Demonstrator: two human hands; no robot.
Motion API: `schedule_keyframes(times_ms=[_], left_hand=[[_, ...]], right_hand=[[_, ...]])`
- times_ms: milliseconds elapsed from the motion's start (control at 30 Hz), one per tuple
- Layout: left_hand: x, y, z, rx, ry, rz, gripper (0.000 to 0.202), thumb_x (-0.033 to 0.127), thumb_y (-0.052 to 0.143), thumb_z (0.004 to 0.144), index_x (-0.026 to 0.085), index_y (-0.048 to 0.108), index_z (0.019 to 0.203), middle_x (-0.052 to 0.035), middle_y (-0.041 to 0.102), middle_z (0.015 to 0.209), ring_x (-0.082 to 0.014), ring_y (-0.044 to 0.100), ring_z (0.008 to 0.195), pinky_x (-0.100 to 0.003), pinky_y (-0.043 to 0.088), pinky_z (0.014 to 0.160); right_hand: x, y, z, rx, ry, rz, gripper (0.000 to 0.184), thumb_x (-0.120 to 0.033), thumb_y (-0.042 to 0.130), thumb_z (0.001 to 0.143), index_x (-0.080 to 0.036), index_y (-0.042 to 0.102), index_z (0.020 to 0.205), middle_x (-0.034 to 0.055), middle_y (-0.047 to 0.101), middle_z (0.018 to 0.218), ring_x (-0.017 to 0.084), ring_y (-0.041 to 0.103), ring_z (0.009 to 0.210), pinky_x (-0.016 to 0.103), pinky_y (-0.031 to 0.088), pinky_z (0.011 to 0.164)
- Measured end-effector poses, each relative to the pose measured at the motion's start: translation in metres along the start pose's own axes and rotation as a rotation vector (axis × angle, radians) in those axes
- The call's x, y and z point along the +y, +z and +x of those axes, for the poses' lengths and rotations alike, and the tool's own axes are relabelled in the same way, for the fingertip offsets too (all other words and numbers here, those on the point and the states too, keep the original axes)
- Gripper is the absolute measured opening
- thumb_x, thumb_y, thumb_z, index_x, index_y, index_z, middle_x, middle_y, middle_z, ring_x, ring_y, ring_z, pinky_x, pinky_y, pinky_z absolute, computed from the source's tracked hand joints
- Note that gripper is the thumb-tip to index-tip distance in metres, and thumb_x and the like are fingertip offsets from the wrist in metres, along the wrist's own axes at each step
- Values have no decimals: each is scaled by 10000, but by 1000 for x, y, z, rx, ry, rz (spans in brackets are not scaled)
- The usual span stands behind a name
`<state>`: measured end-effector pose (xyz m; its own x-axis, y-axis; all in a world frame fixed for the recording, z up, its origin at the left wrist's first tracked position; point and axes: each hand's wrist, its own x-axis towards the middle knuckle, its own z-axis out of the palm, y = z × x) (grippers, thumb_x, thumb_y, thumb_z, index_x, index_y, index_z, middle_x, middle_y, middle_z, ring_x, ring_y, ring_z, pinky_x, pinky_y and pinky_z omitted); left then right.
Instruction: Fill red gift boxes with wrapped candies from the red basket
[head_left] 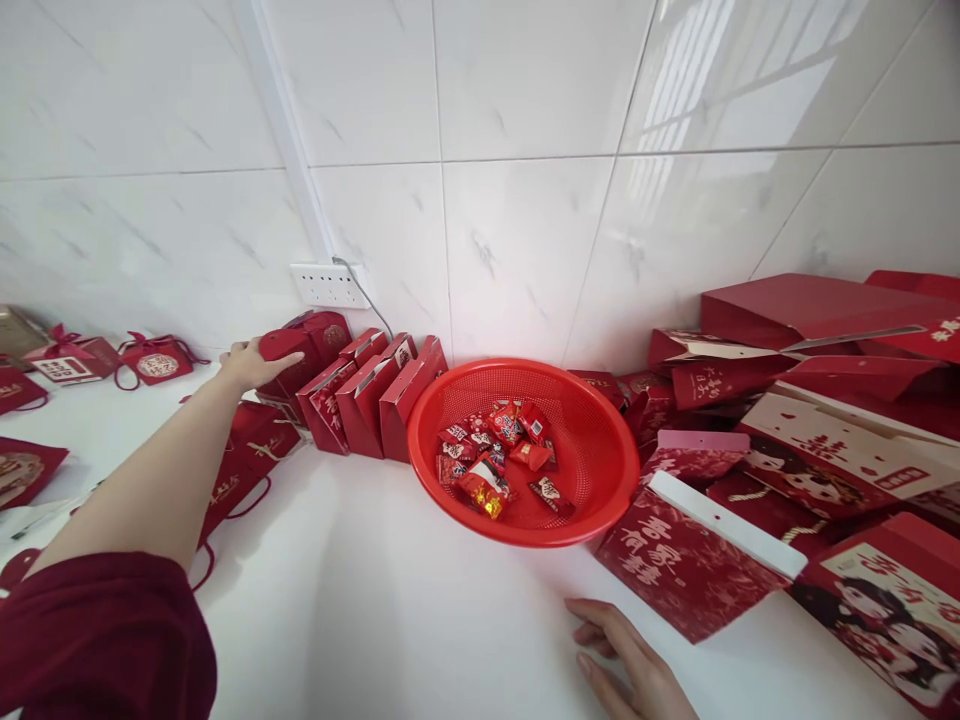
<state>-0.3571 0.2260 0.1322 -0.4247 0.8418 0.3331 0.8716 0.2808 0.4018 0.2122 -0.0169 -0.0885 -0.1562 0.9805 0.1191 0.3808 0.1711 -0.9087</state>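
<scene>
A red box (285, 343) stood on the desk (390, 590) beside upright boxes (365, 405), under the left hand (253, 366), thumb outstretched, its grip partly hidden and unclear, while the empty right hand (630, 658), loosely bent near a red basket (596, 440), was cropped.

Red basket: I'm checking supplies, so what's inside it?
Small wrapped packets lie inside the basket, some overlapping. What lies directly beneath them is covered, and what they contain can't be seen.

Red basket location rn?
Head view, just right of centre: the red basket sits on the white tabletop, upright red boxes at its left, right hand below.
</scene>
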Motion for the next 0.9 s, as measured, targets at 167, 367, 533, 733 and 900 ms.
schedule_keyframes(times_ms=[167, 367, 533, 733, 900], left_hand=[[20, -11, -16, 170, -33, -96, 904, 588, 354, 1003, -169, 150, 1453, -338, 211, 1544, -387, 188, 1450, -580, 148, 1173], [93, -27, -81, 443, 292, -96, 764, 520, 364, 1026, -6, 140, 1533, -233, 93, 1604, -308, 79, 1516, -477, 80, 1243], [155, -2, -204, 483, 723, -147, 676, 452, 526, 927, 250, 293, 1528, -61, 170, 1633, -321, 186, 1525, -531, 235, 1242], [170, 94, -361, -756, 1425, -128, 578, 424, 458, 949, 525, 311, 1498, 40, 602, 1403, -268, 584, 1293, -514, 516, 1072], [182, 128, -390, -884, 1301, -131, 833, 594, 531, 914, 398, 74, 1582, -15, 183, 1646, -328, 234, 1511, -595, 276, 1226]], right_hand=[[-8, -2, -1, -29, -12, 19, 344, -452, 451, 961, -271, 632, 1192, 76, 657, 1075, 211, 659, 960, 332, 576, 853], [-23, -15, 2, -161, -23, -16, 300, -317, 455, 976, -275, 575, 1248, 71, 636, 1176, 203, 645, 1048, 341, 563, 909], [-33, -23, 1, -210, -76, -75, 335, -189, 485, 938, -242, 545, 1263, 82, 596, 1247, 198, 624, 1090, 364, 532, 972], [-32, -28, 5, -184, -207, -117, 386, -139, 504, 918, -242, 540, 1288, 86, 584, 1285, 188, 637, 1083, 348, 554, 937], [-52, -55, 5, -5, -367, -364, 292, -219, 468, 983, -234, 595, 1246, 107, 612, 1303, 233, 584, 1226, 417, 500, 1030]])
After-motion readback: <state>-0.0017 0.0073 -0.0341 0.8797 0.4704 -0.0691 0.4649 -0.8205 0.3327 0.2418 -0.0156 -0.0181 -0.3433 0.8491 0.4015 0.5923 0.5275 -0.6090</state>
